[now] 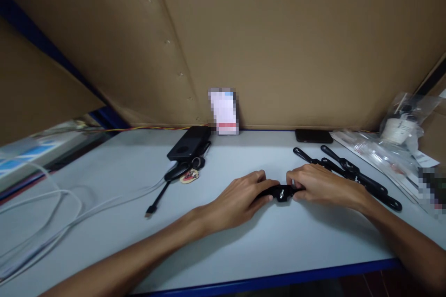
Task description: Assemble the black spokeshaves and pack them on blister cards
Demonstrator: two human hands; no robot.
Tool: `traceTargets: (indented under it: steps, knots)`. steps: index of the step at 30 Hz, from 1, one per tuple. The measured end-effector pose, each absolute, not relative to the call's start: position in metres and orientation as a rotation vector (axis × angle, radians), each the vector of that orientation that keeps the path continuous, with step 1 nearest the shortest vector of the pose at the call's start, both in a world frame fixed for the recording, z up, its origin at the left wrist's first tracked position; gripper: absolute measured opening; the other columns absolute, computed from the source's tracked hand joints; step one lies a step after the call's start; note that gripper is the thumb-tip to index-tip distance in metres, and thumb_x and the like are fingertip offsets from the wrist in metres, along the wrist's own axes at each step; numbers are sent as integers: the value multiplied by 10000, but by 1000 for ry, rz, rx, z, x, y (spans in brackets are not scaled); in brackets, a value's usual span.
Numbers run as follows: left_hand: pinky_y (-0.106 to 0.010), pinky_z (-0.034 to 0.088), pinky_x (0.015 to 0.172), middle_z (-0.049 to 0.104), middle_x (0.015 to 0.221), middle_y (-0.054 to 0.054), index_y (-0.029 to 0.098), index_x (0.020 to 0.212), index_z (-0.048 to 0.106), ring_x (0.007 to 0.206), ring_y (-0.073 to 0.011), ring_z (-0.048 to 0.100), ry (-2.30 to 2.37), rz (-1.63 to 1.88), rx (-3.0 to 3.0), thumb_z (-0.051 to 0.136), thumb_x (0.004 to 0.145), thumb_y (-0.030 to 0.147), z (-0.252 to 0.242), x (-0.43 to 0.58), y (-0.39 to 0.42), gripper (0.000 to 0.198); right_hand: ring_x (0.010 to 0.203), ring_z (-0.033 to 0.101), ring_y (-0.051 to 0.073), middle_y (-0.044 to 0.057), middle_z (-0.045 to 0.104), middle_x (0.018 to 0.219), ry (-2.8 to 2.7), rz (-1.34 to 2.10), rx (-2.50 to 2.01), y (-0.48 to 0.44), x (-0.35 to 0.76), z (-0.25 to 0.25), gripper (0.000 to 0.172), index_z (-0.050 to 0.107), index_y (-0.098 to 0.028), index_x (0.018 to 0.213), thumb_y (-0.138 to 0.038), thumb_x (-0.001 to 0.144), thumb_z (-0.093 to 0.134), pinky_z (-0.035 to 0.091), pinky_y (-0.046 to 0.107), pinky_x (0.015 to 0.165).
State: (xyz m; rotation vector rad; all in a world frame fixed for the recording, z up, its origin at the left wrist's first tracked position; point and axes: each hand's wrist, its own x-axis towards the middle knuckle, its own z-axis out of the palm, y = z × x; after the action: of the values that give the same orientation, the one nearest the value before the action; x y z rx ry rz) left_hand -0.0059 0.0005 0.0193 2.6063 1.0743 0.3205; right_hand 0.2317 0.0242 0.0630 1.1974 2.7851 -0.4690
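In the head view, a black spokeshave (pixel 282 193) lies across the middle of the bench, just above or on its surface. My left hand (pixel 244 195) is closed around its left handle. The right handle is pinched in my right hand (pixel 318 185), with the fingertips close to the centre body. Between my hands the spokeshave's middle shows, with a small silvery part on it. Beyond my right hand, more black spokeshaves (pixel 348 165) lie side by side at a slant; my right hand hides part of them.
A lit phone (pixel 225 111) leans on the cardboard wall (pixel 272 46). A black box-like device (pixel 190 143), keys and a short cable (pixel 158 199) sit left. At the back right are a dark phone (pixel 313 136) and plastic bags (pixel 400 125). White cables (pixel 75 218) cross the left side.
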Motion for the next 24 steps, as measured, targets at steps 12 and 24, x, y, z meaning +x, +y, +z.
traceTargets:
  steps: [12, 24]
  knots:
    - [-367, 501, 758, 564, 1004, -65, 262, 1306, 568, 875, -221, 585, 1126, 390, 2567, 441, 1008, 422, 14, -4, -3, 362, 722, 553, 163, 12, 651, 804, 2874, -516, 1143, 25, 235, 69, 98, 652, -207, 914, -182, 824, 620, 306, 266, 606]
    - [-324, 458, 651, 550, 923, -36, 232, 1096, 605, 782, -205, 539, 1193, 496, 2671, 510, 967, 526, 3, -1, -6, 335, 751, 594, 154, 15, 689, 848, 3023, -492, 1088, 14, 218, 60, 104, 667, -181, 869, -260, 934, 648, 367, 269, 686]
